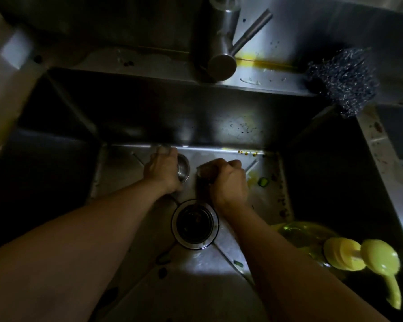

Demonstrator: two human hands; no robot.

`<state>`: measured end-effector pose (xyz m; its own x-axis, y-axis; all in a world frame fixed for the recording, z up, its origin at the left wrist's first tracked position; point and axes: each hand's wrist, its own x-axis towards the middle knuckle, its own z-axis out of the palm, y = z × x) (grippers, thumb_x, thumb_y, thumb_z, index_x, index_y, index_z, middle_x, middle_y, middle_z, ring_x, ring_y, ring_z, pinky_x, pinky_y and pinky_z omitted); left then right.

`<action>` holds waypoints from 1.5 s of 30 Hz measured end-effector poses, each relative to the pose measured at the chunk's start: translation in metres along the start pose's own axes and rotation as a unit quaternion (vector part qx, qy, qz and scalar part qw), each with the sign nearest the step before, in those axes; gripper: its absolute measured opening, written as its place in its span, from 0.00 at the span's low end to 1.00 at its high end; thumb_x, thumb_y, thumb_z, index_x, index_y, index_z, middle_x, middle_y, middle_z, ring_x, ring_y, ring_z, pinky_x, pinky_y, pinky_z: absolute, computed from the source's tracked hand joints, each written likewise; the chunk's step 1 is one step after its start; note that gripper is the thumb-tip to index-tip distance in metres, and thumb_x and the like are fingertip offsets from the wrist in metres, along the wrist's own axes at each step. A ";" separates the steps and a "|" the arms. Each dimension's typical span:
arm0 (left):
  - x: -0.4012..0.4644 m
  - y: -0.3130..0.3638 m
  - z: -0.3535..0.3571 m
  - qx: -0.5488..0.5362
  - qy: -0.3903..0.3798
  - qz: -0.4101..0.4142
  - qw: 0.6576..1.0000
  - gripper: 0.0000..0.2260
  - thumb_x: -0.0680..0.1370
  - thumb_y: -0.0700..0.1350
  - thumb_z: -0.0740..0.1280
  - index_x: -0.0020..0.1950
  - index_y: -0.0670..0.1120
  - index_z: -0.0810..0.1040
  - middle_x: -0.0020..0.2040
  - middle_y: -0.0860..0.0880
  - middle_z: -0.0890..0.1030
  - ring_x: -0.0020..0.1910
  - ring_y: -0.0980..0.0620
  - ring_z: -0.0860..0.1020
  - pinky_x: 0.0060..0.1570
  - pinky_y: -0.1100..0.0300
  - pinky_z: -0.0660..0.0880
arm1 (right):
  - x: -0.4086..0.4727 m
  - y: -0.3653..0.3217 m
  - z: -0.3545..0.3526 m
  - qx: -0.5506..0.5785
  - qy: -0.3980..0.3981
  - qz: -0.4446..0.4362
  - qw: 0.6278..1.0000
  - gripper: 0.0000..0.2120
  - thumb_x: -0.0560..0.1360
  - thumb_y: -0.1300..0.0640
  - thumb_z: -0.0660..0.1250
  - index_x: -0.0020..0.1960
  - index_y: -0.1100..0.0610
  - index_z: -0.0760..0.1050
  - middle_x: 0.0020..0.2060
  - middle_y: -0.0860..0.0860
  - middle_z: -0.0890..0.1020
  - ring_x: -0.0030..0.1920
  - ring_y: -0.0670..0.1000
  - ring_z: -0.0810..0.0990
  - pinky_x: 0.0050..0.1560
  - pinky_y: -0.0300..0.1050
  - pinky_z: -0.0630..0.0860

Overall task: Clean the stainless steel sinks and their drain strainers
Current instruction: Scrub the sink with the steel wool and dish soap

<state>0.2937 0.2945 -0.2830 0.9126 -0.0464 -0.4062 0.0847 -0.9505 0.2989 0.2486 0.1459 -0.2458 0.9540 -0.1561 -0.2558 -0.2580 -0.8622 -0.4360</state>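
The open drain (195, 224) could swallow loosened scraps. Right of it lies a soap bottle (335, 247). Beyond it, the left hand (164, 170) grips the strainer (183, 168), which may slip; the right hand (226, 180) is fisted on something unclear.

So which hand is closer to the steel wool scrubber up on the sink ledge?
Right. The right hand is down on the sink floor, below and left of the steel wool scrubber; the left hand, gripping the drain strainer, is farther left still.
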 end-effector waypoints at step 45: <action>-0.139 -0.112 -0.134 0.166 0.232 -0.088 0.954 0.45 0.73 0.59 0.67 0.77 0.46 0.40 0.76 0.45 0.46 0.74 0.42 0.50 0.72 0.45 0.49 | 0.041 -0.176 0.098 -0.035 -0.088 -0.269 0.958 0.14 0.78 0.59 0.61 0.64 0.55 0.72 0.60 0.59 0.72 0.58 0.60 0.74 0.57 0.49 0.72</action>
<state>0.2111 0.4482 -0.1445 0.9812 0.1914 0.0238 0.1926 -0.9794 -0.0608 0.3181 0.3382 -0.2639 0.9037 0.3990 -0.1551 0.2808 -0.8259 -0.4888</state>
